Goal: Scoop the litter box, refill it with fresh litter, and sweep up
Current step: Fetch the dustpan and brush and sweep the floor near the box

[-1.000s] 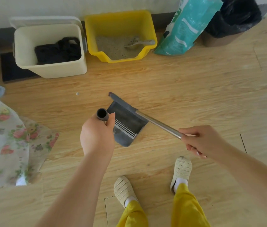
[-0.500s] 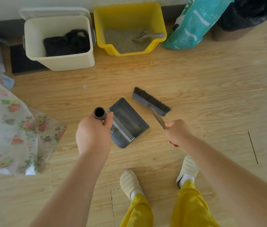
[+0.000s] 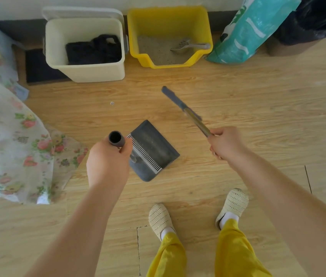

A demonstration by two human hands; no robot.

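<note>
**A:** Head view is showing the left hand (image 3: 108,162) gripping the top of the dustpan handle (image 3: 116,138), fingers curled round the tube, and the right hand (image 3: 226,141) closing around the broom shaft (image 3: 196,121). Where is everything else sitting?

**B:** Going outward: the dustpan (image 3: 154,150) is resting on the floor (image 3: 258,108) just at 3 o'clock of the left hand. The broom head (image 3: 173,97) is hanging at 11 o'clock of the right hand, blurred. The yellow litter box (image 3: 170,35) is standing against the wall at 12 o'clock, with the scoop (image 3: 188,46) lying in its litter. The cream bin (image 3: 84,48) is at its 9 o'clock, the teal litter bag (image 3: 248,31) at its 3 o'clock.

**A:** What is risking trouble?

**B:** I judge the broom is swinging fast, so it may be flicking grains away from the pan rather than in. A small speck (image 3: 112,103) at 12 o'clock of the left hand could be getting missed. The pan, held only by its handle top, could be sliding when the bristles are pushing against it.

**A:** And against half a second ago?

**B:** The broom head is now lying farther from the pan, up toward the litter box, and angled differently; the pan is staying put.
</note>
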